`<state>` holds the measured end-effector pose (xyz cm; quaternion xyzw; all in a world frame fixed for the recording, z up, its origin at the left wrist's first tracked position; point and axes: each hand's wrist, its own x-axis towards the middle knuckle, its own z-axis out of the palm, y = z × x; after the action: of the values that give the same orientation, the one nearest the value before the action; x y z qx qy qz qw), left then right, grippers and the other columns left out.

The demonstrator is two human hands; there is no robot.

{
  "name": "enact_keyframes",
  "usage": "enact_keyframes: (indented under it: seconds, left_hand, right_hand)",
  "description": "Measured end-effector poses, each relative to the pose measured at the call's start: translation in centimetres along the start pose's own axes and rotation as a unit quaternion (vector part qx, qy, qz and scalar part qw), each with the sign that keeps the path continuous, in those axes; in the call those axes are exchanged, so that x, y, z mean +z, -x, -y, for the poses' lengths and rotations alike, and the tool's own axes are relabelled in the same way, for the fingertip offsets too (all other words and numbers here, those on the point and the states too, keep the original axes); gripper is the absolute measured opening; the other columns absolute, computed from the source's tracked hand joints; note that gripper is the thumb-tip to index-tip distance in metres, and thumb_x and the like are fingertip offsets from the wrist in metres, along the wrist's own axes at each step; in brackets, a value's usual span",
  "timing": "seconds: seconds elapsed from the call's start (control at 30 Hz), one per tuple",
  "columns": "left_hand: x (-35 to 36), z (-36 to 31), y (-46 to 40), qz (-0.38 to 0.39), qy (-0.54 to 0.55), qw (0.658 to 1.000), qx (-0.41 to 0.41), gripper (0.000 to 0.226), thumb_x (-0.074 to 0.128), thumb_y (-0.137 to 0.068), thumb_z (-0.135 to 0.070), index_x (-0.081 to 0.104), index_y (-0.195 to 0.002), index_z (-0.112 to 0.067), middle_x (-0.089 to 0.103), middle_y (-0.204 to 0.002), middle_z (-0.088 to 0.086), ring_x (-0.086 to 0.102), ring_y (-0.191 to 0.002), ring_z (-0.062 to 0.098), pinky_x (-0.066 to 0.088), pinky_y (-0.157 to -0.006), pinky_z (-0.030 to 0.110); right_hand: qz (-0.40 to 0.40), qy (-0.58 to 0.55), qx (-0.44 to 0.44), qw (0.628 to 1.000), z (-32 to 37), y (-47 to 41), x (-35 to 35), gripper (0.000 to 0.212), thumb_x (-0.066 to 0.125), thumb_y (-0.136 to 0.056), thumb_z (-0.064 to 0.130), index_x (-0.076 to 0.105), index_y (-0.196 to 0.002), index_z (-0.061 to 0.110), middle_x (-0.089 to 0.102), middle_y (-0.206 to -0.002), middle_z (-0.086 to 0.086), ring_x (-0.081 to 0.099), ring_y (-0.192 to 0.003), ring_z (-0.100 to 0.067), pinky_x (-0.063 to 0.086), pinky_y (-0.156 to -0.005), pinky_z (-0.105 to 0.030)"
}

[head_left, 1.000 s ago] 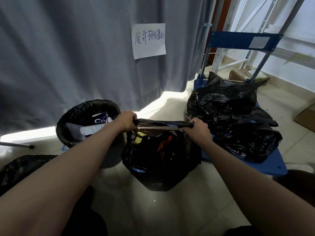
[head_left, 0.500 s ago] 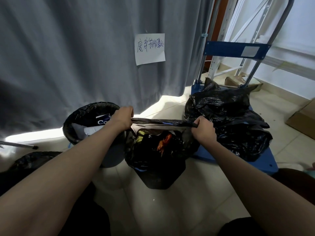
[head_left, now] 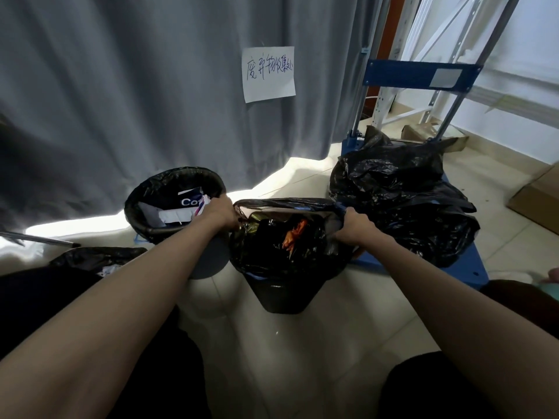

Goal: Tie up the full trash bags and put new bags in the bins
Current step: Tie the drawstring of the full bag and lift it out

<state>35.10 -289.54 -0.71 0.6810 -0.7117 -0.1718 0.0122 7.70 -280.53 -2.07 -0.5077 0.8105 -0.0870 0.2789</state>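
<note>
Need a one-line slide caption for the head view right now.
Both hands, left and right, grip the rim of the full black plastic trash bag in its dark bin.

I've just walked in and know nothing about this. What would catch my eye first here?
Dead centre, two bare hands, the left hand and the right hand, grip opposite edges of a full black trash bag standing on the tiled floor. Left of it a lined bin holds paper waste. Behind, a handwritten paper sign hangs on the grey curtain, and crumpled black bags lie heaped on a blue cart at right.
</note>
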Motion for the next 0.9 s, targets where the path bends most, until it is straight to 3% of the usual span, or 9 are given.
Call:
enact_keyframes:
  seconds: [0.1,0.2,0.3,0.47,0.6,0.67,0.73,0.8,0.9]
  left_hand:
    - [-0.1,-0.1,0.5,-0.017,0.027,0.999,0.026,0.042,0.074,-0.081,-0.027,0.062,-0.113,-0.004,0.062,-0.119,0.021,0.057,-0.111,0.036,0.048,-0.09,0.038]
    - [-0.8,-0.4,0.8,-0.075,0.076,0.994,0.025,0.024,0.066,-0.082,-0.019,0.059,-0.103,-0.01,0.061,-0.113,0.019,0.057,-0.106,0.037,0.048,-0.087,0.038]
    - [-1.6,-0.6,0.7,-0.116,0.118,0.985,0.044,0.015,0.062,-0.08,-0.011,0.057,-0.093,-0.014,0.064,-0.101,0.015,0.059,-0.096,0.035,0.045,-0.079,0.033]
    - [-1.1,-0.8,1.8,0.007,0.034,0.981,0.19,0.011,0.075,-0.078,-0.015,0.066,-0.085,-0.014,0.066,-0.084,0.001,0.065,-0.089,0.024,0.048,-0.077,0.03]
    - [0.0,-0.7,3.5,0.155,-0.022,0.954,0.256,0.033,0.086,-0.066,-0.044,0.069,-0.08,-0.02,0.068,-0.078,-0.008,0.061,-0.076,0.01,0.049,-0.067,0.027]
    - [0.8,-0.9,4.4,0.16,-0.087,0.941,0.285,0.047,0.084,-0.054,-0.062,0.065,-0.079,-0.027,0.063,-0.074,-0.016,0.057,-0.072,0.004,0.043,-0.058,0.023]
    - [1.7,-1.3,5.1,0.153,-0.155,0.924,0.314,0.056,0.078,-0.046,-0.071,0.06,-0.081,-0.031,0.061,-0.077,-0.015,0.056,-0.074,0.006,0.045,-0.059,0.026]
    - [2.7,-1.6,5.4,0.147,-0.207,0.906,0.338,0.052,0.078,-0.052,-0.064,0.059,-0.086,-0.03,0.061,-0.086,-0.01,0.057,-0.08,0.012,0.051,-0.066,0.032]
    - [3.0,-1.7,5.3,0.122,-0.237,0.896,0.354,0.026,0.076,-0.07,-0.036,0.064,-0.091,-0.025,0.062,-0.088,-0.005,0.059,-0.081,0.019,0.05,-0.067,0.032]
  right_hand:
    - [-0.019,-0.002,-0.021,1.0,0.7,0.9,-0.2,0.039,0.064,-0.084,0.019,0.042,-0.116,0.009,0.054,-0.114,-0.018,0.06,-0.099,-0.04,0.056,-0.079,-0.047]
    - [-0.112,0.002,-0.045,0.993,1.4,1.5,-0.7,0.039,0.057,-0.085,0.013,0.044,-0.122,0.01,0.054,-0.117,-0.02,0.056,-0.104,-0.041,0.048,-0.08,-0.041]
    - [-0.18,-0.053,-0.077,0.979,1.8,2.1,-1.3,0.037,0.056,-0.084,0.005,0.045,-0.119,0.011,0.048,-0.119,-0.017,0.053,-0.096,-0.037,0.043,-0.077,-0.037]
    - [-0.185,-0.019,-0.092,0.978,2.6,3.2,-1.3,0.043,0.06,-0.087,0.011,0.042,-0.125,0.015,0.036,-0.125,-0.013,0.049,-0.083,-0.032,0.042,-0.075,-0.039]
    - [-0.202,0.047,-0.145,0.967,3.2,3.7,-0.5,0.045,0.063,-0.086,0.014,0.042,-0.125,0.016,0.031,-0.126,-0.011,0.049,-0.102,-0.033,0.042,-0.072,-0.04]
    - [-0.201,0.035,-0.155,0.967,3.4,3.8,-0.4,0.044,0.065,-0.085,0.015,0.044,-0.124,0.016,0.03,-0.127,-0.012,0.048,-0.098,-0.032,0.043,-0.071,-0.04]
    - [-0.198,0.0,-0.157,0.968,3.6,3.7,-0.4,0.04,0.062,-0.085,0.012,0.046,-0.121,0.016,0.031,-0.124,-0.011,0.048,-0.089,-0.032,0.043,-0.072,-0.04]
    - [-0.203,-0.028,-0.15,0.967,3.5,3.5,-0.5,0.035,0.058,-0.085,0.008,0.048,-0.118,0.017,0.031,-0.119,-0.009,0.049,-0.084,-0.032,0.044,-0.073,-0.04]
    - [-0.205,-0.051,-0.135,0.968,3.1,3.0,-0.7,0.034,0.056,-0.084,0.006,0.048,-0.114,0.019,0.031,-0.113,-0.006,0.049,-0.08,-0.03,0.044,-0.073,-0.04]
